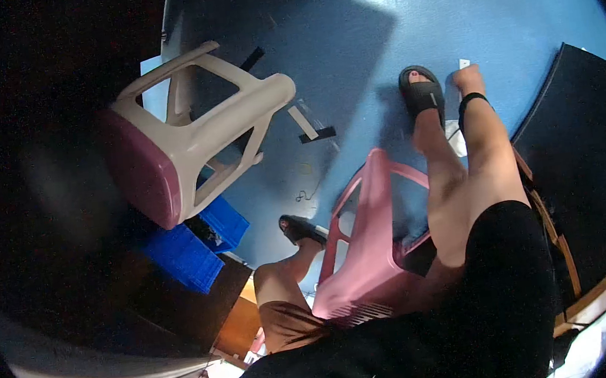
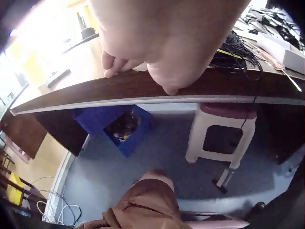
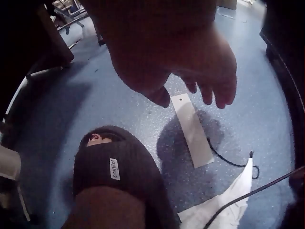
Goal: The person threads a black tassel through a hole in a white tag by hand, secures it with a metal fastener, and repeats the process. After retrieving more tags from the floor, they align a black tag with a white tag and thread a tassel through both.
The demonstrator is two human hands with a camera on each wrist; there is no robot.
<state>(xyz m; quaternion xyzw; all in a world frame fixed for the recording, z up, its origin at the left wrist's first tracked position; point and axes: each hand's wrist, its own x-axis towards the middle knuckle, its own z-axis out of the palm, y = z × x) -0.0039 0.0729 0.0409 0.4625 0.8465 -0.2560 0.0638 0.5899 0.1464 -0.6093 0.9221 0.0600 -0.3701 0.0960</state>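
My right hand point(image 3: 190, 67) reaches low over the blue floor beside a sandalled foot, thumb apart from the loosely bent fingers. Right below its fingertips in the right wrist view is a flat white tag point(image 3: 193, 131) with a small hole near one end, lying on the floor. A white bag-like piece point(image 3: 224, 202) with a dark cord lies close to the tag. In the left wrist view my left hand point(image 2: 162, 43) is at the front edge of a brown desk point(image 2: 138, 87), its fingers hanging loosely and holding nothing.
A white stool point(image 1: 202, 140) with a purple seat stands under the desk, near blue bins point(image 1: 188, 256). A pink stool point(image 1: 367, 241) is between the legs. Black cables point(image 2: 233, 55) lie on the desktop. A black panel point(image 1: 580, 152) stands at the right.
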